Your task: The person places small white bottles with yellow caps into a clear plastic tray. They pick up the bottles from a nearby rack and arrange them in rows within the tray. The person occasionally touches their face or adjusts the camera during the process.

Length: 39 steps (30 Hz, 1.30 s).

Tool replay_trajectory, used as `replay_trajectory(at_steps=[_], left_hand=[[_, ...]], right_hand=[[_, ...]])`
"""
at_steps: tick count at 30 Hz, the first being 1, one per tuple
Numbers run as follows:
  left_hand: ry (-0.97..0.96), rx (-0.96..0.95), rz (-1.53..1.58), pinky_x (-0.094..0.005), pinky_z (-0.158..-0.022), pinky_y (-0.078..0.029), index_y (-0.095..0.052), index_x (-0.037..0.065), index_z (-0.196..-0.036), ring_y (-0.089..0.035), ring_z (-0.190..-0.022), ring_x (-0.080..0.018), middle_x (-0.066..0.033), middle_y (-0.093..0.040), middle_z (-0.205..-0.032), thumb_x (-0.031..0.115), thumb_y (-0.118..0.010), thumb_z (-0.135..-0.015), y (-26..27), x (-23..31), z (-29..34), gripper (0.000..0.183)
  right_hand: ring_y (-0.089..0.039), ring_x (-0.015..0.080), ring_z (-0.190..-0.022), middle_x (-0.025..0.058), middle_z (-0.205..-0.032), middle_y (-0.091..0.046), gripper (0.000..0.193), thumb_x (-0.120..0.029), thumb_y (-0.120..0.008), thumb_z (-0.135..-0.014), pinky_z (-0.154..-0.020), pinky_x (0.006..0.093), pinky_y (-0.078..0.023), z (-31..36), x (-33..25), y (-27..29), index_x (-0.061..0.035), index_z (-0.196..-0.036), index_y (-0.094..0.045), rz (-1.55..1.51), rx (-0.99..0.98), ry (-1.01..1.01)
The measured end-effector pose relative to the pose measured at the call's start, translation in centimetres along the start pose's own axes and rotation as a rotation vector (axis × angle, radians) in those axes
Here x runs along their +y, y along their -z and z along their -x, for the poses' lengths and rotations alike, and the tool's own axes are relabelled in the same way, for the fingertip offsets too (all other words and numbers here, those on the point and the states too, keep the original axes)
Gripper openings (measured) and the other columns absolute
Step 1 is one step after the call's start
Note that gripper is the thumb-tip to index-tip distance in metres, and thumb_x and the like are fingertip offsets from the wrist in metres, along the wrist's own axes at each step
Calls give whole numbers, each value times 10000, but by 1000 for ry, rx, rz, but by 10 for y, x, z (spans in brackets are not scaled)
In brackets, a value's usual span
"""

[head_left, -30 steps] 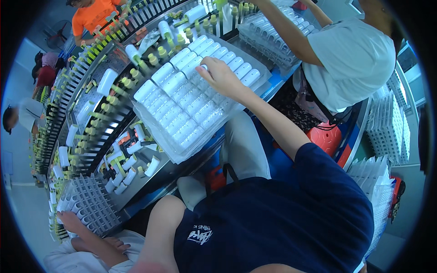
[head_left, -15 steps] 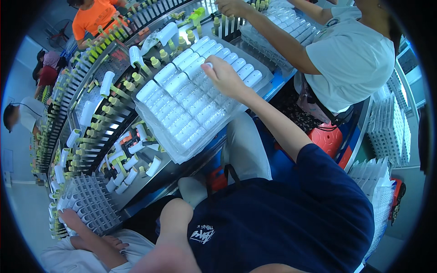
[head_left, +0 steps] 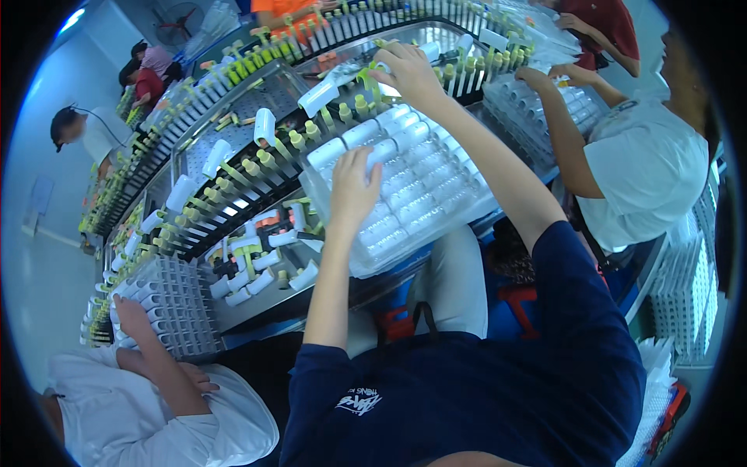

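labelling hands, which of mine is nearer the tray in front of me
Left: the left hand is over the tray; the right hand is past its far edge.

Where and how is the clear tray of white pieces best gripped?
Probably pinch the tray's near rim, coming from the wearer's side: that edge lies exposed, while white pieces sit inside and yellow-tipped posts crowd the far side.

Mid-frame, the person's left hand point(head_left: 356, 187) touches white rounded casings point(head_left: 411, 137) in a clear plastic tray point(head_left: 381, 261); the right hand point(head_left: 410, 75), upper centre, is near yellow-green pegs point(head_left: 361, 103).
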<state>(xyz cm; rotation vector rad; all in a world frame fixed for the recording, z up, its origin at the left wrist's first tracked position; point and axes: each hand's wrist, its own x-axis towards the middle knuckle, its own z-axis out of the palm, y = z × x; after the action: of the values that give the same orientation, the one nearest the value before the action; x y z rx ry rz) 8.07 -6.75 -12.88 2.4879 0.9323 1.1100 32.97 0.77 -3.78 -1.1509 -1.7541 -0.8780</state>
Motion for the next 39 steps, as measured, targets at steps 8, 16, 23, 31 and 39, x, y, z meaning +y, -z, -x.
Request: replay_trajectory(at_steps=[8,16,23,31,39], left_hand=[[36,-26,-21,-470,-1096,-441,-633,49,-1326,-582,-1245,-395,-150,-624,-1367,217,-672,-970,2,17,5,396],[32,-33,-16,-509,-1099,-428,-651,15,-1283,-579,-1243,-427,-231,-640,-1300,184,-705,-924,2,15,4,400],[70,214,33,-562,-1069,-443,-675,24,-1247,-581,-1256,-431,-225,-666,-1258,146,-729,-874,-12,-11,-6,396],[303,-58,-391,-542,-1013,-479,-699,130,-1311,-623,-1238,-317,-95,-711,-1291,275,-659,-979,10,-56,-27,364],[415,-228,-160,-513,-975,-524,-777,111,-1185,-672,-1144,-384,-139,-757,-1184,348,-741,-920,16,-87,-59,357]], right_hand=[[-685,299,-971,69,-942,-704,292,-428,-672,-996,-892,465,-515,-22,-43,-77,-154,-1095,-693,-171,-308,-32],[-594,263,-1256,49,-1279,-674,393,-460,-724,-919,-1031,609,-435,-14,-145,-91,-199,-1211,-690,-183,-308,-134],[-316,317,-1577,103,-1710,-344,684,-477,-657,-989,-1208,722,-298,-11,-167,-74,-241,-1590,-430,-425,-421,-34],[-616,328,-1206,115,-1225,-657,310,-247,-644,-978,-1020,499,-495,51,-109,27,-105,-1253,-657,-551,-686,-181],[-605,332,-1195,117,-1216,-650,317,-219,-684,-949,-1054,473,-452,97,-106,51,-91,-1237,-656,-534,-568,-196]])
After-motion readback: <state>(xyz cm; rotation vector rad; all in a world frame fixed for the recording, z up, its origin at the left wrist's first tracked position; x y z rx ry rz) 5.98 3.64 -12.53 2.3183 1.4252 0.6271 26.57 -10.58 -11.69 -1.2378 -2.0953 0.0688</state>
